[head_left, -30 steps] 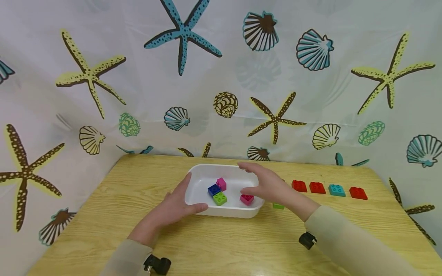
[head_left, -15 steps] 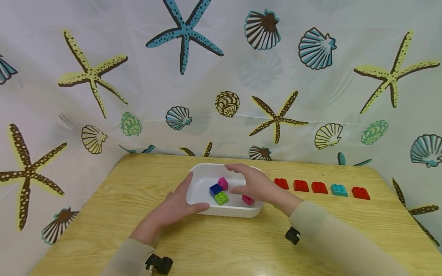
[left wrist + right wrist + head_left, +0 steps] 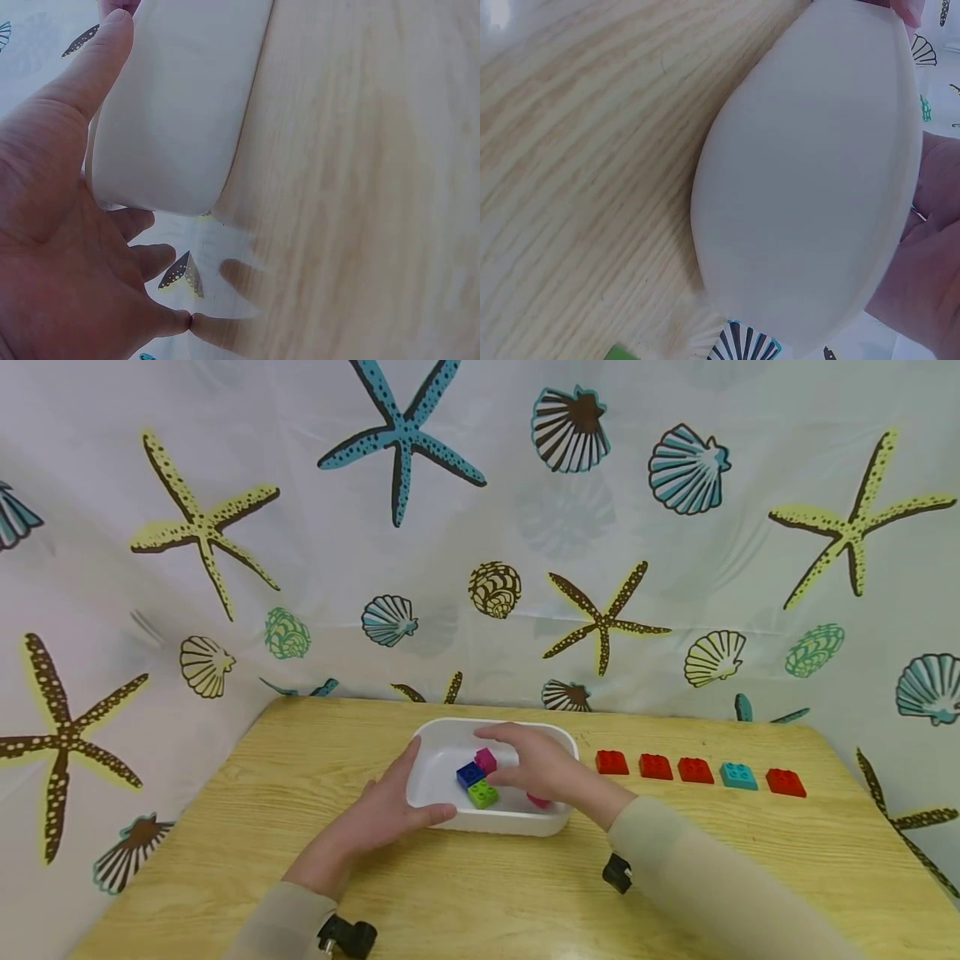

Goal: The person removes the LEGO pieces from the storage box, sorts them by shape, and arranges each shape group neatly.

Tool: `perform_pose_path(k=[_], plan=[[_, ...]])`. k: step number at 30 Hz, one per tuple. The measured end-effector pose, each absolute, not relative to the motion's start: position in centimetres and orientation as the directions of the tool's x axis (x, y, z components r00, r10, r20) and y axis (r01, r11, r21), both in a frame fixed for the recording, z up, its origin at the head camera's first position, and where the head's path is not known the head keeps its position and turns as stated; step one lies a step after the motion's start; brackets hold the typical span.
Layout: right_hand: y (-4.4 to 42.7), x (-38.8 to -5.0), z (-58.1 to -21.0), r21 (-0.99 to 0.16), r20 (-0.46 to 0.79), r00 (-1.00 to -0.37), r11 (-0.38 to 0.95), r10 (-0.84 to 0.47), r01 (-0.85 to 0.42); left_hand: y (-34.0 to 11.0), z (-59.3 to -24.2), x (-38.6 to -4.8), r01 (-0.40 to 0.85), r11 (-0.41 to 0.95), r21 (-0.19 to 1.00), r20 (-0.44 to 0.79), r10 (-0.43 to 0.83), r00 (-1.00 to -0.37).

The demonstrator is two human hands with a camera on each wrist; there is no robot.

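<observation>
Right hand [image 3: 536,766]: nearer, fingers wide, green block [image 3: 482,795] just left of our thumb
Left hand [image 3: 381,812]: fingers wide round the tray [image 3: 510,823]

The right hand [image 3: 543,767] hides part of a pink plastic block [image 3: 537,802] near the right front corner of the white plastic tub [image 3: 491,823].

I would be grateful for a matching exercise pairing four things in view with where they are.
1. Left hand
2. Teal brick
3. Right hand
4. Blue brick

A. Mostly over the right half of the tray
B. In the tray, beside the lime brick
C. At the tray's left end
D. Between two red bricks on the table

Pairs: 1-C, 2-D, 3-A, 4-B
</observation>
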State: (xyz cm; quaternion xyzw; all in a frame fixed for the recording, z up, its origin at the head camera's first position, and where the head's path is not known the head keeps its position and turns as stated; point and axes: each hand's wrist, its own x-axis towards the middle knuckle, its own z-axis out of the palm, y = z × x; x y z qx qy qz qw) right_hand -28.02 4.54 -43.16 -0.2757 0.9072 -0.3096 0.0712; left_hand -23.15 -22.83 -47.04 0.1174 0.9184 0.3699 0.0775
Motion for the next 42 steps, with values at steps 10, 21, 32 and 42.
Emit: perform_pose_path(k=[10, 21, 32, 42], plan=[[4.1, -28.7, -43.9, -0.595, 0.027, -0.842, 0.668, -0.538, -0.446, -22.9, -47.2, -23.0, 0.142, 0.693, 0.707, -0.068, 0.266, -0.962], [4.0, -29.1, -44.7, -0.62, 0.045, -0.844, 0.648, -0.534, -0.443, -22.8, -47.0, -22.9, 0.134, 0.698, 0.704, -0.076, 0.261, -0.962], [3.9, -29.4, -45.3, -0.625, 0.073, -0.839, 0.631, -0.539, -0.46, -22.9, -47.1, -23.0, 0.147, 0.7, 0.699, -0.065, 0.267, -0.962], [3.6, -29.8, -45.9, -0.62, 0.069, -0.85, 0.645, -0.523, -0.447, -22.9, -47.1, -23.1, 0.137, 0.698, 0.703, -0.07, 0.259, -0.963]])
